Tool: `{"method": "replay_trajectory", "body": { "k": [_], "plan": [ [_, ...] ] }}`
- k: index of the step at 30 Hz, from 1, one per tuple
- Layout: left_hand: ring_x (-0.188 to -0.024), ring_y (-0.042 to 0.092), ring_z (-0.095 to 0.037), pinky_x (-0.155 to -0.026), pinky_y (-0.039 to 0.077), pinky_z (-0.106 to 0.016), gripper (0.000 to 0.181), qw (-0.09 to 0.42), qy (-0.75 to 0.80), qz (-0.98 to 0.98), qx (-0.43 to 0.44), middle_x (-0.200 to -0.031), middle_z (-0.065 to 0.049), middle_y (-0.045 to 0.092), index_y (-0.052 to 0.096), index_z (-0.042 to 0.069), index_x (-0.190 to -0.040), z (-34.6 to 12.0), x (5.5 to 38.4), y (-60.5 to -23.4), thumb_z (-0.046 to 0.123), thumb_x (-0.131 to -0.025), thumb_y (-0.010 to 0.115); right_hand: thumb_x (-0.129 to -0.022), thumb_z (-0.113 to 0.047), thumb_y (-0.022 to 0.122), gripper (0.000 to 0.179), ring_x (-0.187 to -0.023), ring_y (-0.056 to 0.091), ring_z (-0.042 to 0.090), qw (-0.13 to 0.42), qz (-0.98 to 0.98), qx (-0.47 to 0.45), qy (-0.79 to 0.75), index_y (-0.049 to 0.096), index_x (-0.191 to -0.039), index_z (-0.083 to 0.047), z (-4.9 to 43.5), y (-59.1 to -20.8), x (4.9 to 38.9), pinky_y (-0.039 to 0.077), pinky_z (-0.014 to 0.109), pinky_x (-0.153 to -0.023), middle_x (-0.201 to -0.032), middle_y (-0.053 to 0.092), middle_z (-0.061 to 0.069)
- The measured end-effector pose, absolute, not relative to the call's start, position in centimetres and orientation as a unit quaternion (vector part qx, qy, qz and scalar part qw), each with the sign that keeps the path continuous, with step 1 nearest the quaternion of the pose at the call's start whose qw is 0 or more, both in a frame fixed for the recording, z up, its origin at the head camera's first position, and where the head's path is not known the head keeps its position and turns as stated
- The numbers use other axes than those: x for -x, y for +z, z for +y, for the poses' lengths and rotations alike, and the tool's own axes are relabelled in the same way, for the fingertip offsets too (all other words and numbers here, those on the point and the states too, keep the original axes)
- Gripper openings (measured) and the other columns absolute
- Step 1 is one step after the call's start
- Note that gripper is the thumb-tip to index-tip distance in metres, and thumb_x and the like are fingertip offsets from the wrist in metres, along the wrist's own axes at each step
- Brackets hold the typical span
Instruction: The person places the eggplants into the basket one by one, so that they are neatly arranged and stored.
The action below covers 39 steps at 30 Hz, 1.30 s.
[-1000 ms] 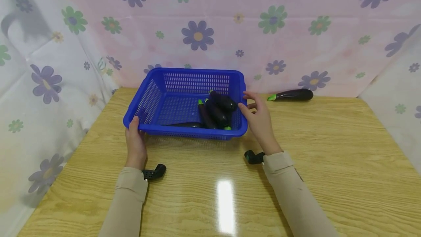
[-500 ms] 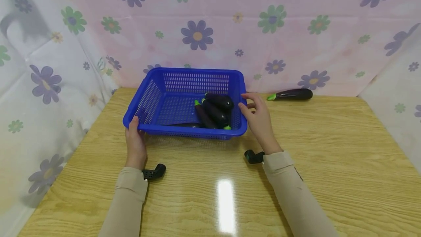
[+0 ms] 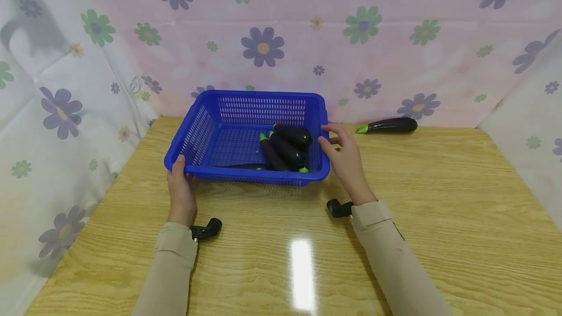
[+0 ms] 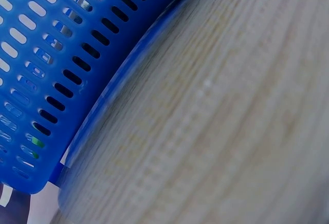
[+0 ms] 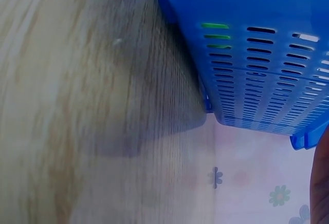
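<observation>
A blue plastic basket [image 3: 259, 175] with slotted walls is between the two hands in the head view. Several dark eggplants [image 3: 287, 152] with green stem ends lie inside, mostly bunched at its right. One lies along the front wall, partly hidden by the rim. My left hand [image 3: 181, 191] grips the front left corner, thumb over the rim and fingers underneath. At the right side my right hand [image 3: 347, 160] holds the rim, its thumb and index fingertips right at the edge. Both wrist views show the slotted basket wall [image 4: 77, 75] close over the tabletop.
Another eggplant [image 3: 392, 125] lies on the wooden table [image 3: 461, 218] at the back right, near the flowered cloth [image 3: 298, 9] behind. More flowered cloth hangs at the left and right sides.
Inside the basket the eggplants have shifted slightly to the left, between the first frame and the second. Both hands keep their places at the basket, which has stayed nearly still.
</observation>
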<state>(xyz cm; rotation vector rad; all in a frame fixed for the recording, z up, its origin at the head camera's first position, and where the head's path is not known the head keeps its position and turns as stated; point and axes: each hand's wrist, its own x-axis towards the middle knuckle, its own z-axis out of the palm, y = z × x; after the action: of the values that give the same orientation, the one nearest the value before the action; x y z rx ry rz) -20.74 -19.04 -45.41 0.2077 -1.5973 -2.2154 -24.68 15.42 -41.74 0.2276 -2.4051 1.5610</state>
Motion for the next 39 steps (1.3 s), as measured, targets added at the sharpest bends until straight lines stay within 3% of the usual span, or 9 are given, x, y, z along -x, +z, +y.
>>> {"method": "replay_trajectory", "body": {
  "k": [15, 20, 25, 32, 39],
  "plan": [
    [-0.122, 0.035, -0.02, -0.104, 0.023, -0.033, 0.048, 0.199, -0.785, -0.582, -0.078, -0.134, -0.005, 0.038, 0.034, 0.017, -0.134, -19.0, 20.6, -45.4, 0.036, -0.091, 0.043, -0.088, -0.038, 0.053, 0.036, -0.093, 0.053, 0.014, 0.127, -0.812, -0.092, 0.562, 0.053, -0.12, -0.021, 16.0, -42.3, 25.2, 0.049, 0.037, -0.074, -0.124, 0.044, -0.008],
    [-0.123, 0.035, -0.02, -0.104, 0.023, -0.033, 0.049, 0.197, -0.787, -0.579, -0.08, -0.134, -0.005, 0.038, 0.033, 0.017, -0.134, -19.0, 20.7, -45.4, 0.037, -0.091, 0.044, -0.09, -0.026, 0.052, 0.034, -0.086, 0.056, 0.019, 0.116, -0.784, -0.076, 0.605, 0.051, -0.122, -0.013, 16.9, -42.3, 25.3, 0.051, 0.04, -0.067, -0.118, 0.051, 0.002],
    [-0.122, 0.036, -0.019, -0.104, 0.023, -0.032, 0.051, 0.196, -0.782, -0.585, -0.088, -0.134, -0.004, 0.038, 0.032, 0.017, -0.135, -19.0, 20.6, -45.4, 0.038, -0.09, 0.044, -0.092, -0.013, 0.048, 0.034, -0.088, 0.055, 0.032, 0.086, -0.746, -0.06, 0.658, 0.047, -0.125, -0.005, 17.7, -42.2, 25.1, 0.051, 0.034, -0.065, -0.115, 0.051, 0.02],
    [-0.122, 0.036, -0.019, -0.104, 0.023, -0.032, 0.05, 0.191, -0.783, -0.586, -0.082, -0.134, -0.004, 0.038, 0.033, 0.018, -0.134, -19.0, 20.6, -45.4, 0.038, -0.09, 0.045, -0.094, -0.02, 0.046, 0.041, -0.101, 0.052, 0.03, 0.031, -0.722, 0.008, 0.691, 0.04, -0.133, -0.011, 19.5, -43.2, 25.6, 0.048, 0.038, -0.081, -0.123, 0.046, 0.017],
    [-0.123, 0.035, -0.019, -0.104, 0.023, -0.032, 0.051, 0.194, -0.784, -0.585, -0.081, -0.134, -0.004, 0.037, 0.033, 0.017, -0.134, -19.0, 20.6, -45.5, 0.038, -0.09, 0.045, -0.094, -0.019, 0.043, 0.05, -0.113, 0.042, 0.031, 0.004, -0.696, 0.068, 0.715, 0.026, -0.141, -0.012, 21.0, -44.4, 26.5, 0.037, 0.044, -0.095, -0.136, 0.029, 0.02]
  ]
}}
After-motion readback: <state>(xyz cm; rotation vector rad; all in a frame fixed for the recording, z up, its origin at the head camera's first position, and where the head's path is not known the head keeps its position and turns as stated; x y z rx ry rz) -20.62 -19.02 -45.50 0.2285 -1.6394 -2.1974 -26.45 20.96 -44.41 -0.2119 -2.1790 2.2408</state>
